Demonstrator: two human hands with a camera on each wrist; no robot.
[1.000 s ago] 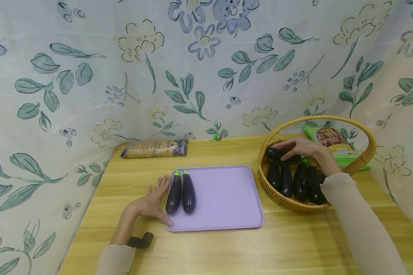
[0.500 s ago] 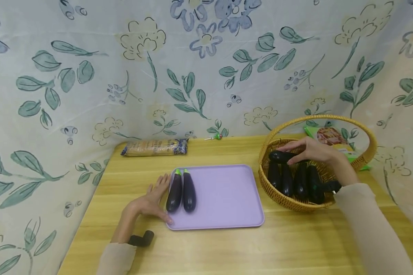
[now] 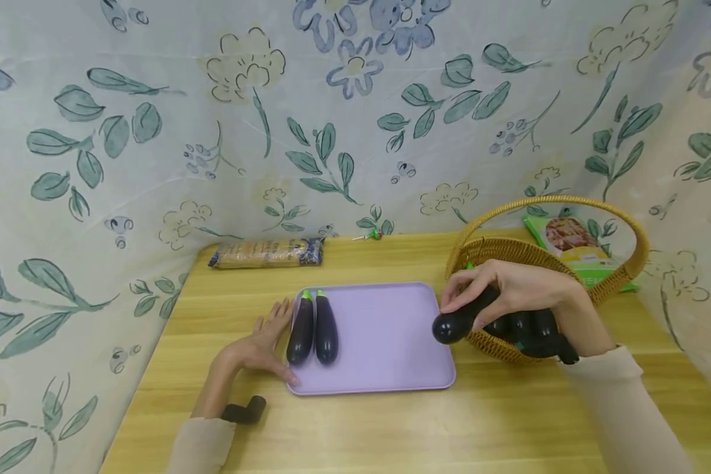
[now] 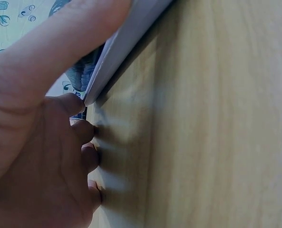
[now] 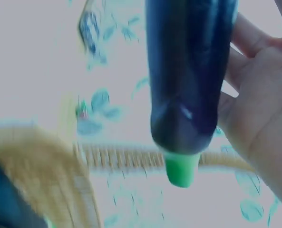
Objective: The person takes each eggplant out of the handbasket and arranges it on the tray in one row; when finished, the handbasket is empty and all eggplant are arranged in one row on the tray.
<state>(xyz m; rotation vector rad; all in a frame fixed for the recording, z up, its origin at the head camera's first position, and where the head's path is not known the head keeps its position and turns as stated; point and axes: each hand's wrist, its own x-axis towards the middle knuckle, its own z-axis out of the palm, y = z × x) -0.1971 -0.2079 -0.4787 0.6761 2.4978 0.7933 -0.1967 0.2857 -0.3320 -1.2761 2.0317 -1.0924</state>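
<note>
My right hand (image 3: 509,289) pinches a dark eggplant (image 3: 455,324) above the front left rim of the wicker basket (image 3: 498,347). Seen from the right wrist, that eggplant (image 5: 186,80) hangs with its green stem end down in the picture. Several more eggplants (image 3: 545,324) lie in the basket, partly hidden by the hand and wrist. On the lilac tray (image 3: 385,342), two eggplants (image 3: 326,332) lie side by side at the left end. My left hand (image 3: 257,349) rests with spread fingers at the tray's left edge; in the left wrist view its thumb (image 4: 69,38) lies over the rim.
A clear-wrapped pack of noodles (image 3: 266,253) lies at the back left of the wooden table (image 3: 355,434). Near the back edge is a small lollipop (image 3: 373,234). A green packet (image 3: 575,247) stands behind the basket, whose tall handle (image 3: 557,201) arches over it.
My right hand has lifted the eggplant out of the basket and carried it left and toward me, turning it so its round end points at the tray. My left hand stays put.
</note>
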